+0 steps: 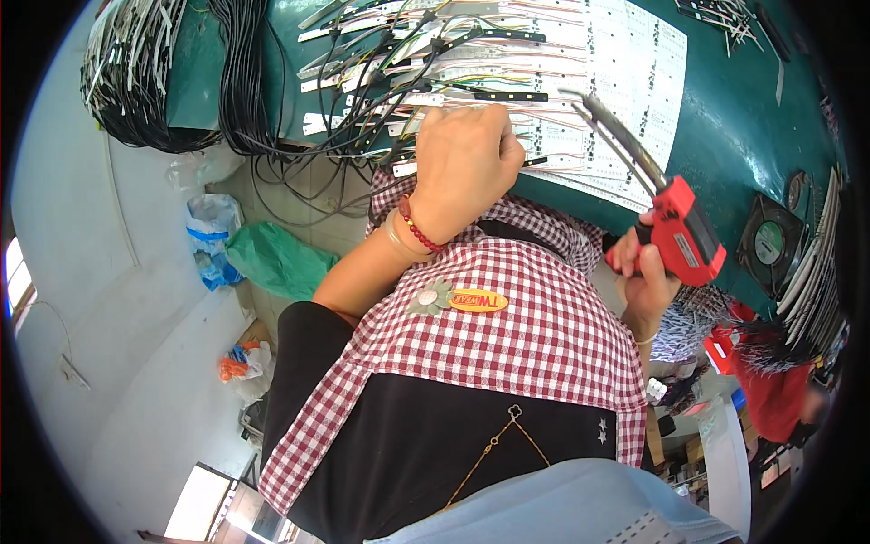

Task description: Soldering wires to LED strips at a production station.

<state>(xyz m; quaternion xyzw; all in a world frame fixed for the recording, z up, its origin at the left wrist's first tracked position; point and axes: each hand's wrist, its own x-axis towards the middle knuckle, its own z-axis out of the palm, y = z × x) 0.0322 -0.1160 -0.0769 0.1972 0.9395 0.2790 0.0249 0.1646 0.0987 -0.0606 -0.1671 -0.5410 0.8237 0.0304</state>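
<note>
In my right hand (645,272) is a red and black soldering gun (693,238). Its long metal barrel points up and left, and a thinner rod runs alongside; the tip is over the white panels (639,86), near the ends of the wired strips. My left hand (469,154) is closed in a fist at the table's near edge, over the narrow strips (507,96) with thin coloured wires. Its fingertips are turned away, so what they hold is hidden. Black cables (362,109) run from the strips beside this hand and hang over the edge.
Thick bundles of black cable (240,82) drape over the green table (725,100) at the left. A round black fan (770,243) and a sheaf of grey-sleeved wires (820,263) are at the right. Below the table are a green plastic bag (281,261) and a blue-white bag (213,231).
</note>
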